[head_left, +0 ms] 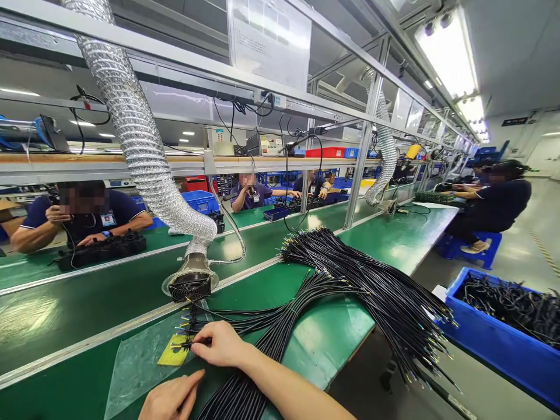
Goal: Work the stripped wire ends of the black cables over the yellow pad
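Observation:
My right hand (221, 345) is closed in a pinch on a black cable (189, 345). The stripped, coloured wire ends of that cable lie over a yellow sponge (171, 353). Just below, near the front edge of the view, my left hand (170, 399) has its fingers stretched toward the cables, with nothing visible in them. A bundle of black cables (273, 335) runs beneath my right forearm, and several cable ends fan out beside the sponge. Under the sponge lies a clear plastic sheet (135, 364) on the green bench (326, 344).
A fume extractor hood (192, 280) on a silver duct (140, 128) hangs just beyond the sponge. A large cable pile (350, 268) overhangs the bench edge. At right stands a blue bin (494, 344) of black parts. Co-workers sit across the line and farther right.

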Available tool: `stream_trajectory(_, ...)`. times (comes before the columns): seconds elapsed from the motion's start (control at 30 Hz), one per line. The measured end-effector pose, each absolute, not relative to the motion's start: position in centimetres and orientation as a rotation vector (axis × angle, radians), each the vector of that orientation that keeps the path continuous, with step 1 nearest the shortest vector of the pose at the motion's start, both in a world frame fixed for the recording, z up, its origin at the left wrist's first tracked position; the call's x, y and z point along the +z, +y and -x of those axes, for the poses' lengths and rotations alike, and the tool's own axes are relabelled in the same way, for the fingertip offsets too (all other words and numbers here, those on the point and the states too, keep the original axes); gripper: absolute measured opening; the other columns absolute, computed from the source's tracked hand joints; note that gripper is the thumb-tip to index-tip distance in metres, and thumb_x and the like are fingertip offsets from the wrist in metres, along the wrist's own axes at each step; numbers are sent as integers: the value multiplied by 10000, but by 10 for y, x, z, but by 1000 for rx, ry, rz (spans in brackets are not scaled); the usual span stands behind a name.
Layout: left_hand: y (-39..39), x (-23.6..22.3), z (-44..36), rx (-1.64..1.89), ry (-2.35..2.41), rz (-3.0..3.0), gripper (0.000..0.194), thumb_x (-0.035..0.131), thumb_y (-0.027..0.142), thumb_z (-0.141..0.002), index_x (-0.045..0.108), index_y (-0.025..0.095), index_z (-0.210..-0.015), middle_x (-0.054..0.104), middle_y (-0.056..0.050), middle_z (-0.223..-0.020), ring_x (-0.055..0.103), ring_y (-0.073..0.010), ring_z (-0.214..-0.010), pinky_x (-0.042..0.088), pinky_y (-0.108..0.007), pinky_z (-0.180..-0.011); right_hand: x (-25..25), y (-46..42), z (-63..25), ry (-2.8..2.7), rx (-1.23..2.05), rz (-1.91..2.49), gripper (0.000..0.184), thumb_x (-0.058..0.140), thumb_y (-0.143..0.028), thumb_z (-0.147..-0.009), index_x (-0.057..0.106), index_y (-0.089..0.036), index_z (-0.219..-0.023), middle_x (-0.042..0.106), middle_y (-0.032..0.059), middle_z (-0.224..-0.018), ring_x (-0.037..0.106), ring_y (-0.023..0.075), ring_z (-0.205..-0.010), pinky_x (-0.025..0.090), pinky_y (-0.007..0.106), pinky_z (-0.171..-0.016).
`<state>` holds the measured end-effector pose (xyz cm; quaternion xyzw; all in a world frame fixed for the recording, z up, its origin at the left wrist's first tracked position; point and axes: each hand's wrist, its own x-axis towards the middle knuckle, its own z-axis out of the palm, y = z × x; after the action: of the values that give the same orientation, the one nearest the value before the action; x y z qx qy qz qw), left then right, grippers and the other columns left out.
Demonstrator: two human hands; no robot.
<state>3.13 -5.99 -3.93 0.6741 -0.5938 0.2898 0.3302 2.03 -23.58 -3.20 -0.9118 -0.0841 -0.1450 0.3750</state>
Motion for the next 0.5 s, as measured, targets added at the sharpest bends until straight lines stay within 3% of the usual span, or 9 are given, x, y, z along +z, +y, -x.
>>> stream_trajectory(0.5, -56, -52, -33, 610, -1464, -1806, 223, 515, 238, -911, 699, 230, -1036, 738, -20, -757, 708, -138, -618, 557, -139, -603, -27, -236, -16, -265, -374, 2397, 164, 662, -245, -846, 755, -202, -974, 742, 4, -898, 672, 134, -815, 461, 183, -705)
